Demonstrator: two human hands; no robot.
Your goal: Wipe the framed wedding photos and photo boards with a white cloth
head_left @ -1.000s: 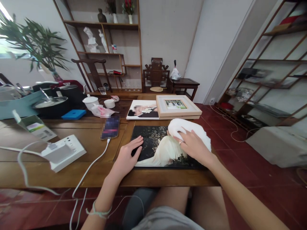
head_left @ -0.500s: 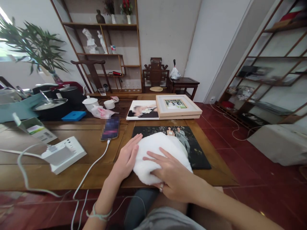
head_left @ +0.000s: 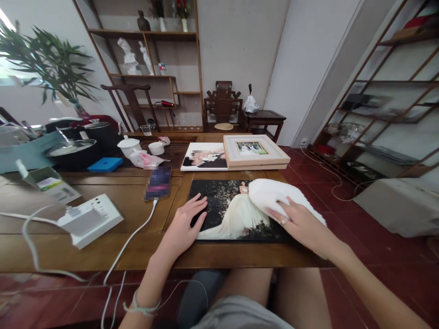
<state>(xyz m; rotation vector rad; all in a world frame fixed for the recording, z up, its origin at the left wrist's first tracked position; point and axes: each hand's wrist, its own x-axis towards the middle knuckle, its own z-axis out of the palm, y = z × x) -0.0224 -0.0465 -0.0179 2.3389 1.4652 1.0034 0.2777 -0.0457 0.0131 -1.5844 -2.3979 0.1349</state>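
A dark wedding photo panel (head_left: 219,196) lies flat on the wooden table, its long white bridal gown in plain sight. My left hand (head_left: 187,221) rests on the panel's left edge, fingers stretched out and holding nothing. A fluffy white cloth (head_left: 302,196) covers the panel's right part and hangs past its right edge. Pressed into that cloth, my right hand (head_left: 291,217) grips it with the fingers bunched; some fingertips are hidden in its folds.
Behind the panel lie a white-edged photo print (head_left: 202,157) and a pale wooden picture frame (head_left: 255,155). To the left are a phone (head_left: 157,183) on a white cable, a power strip (head_left: 98,219), an open small box (head_left: 51,185) and a blue box (head_left: 105,164).
My right hand has moved the white cloth rightward across the panel, uncovering the gown. My left hand stays at the left edge, its fingers now more spread.
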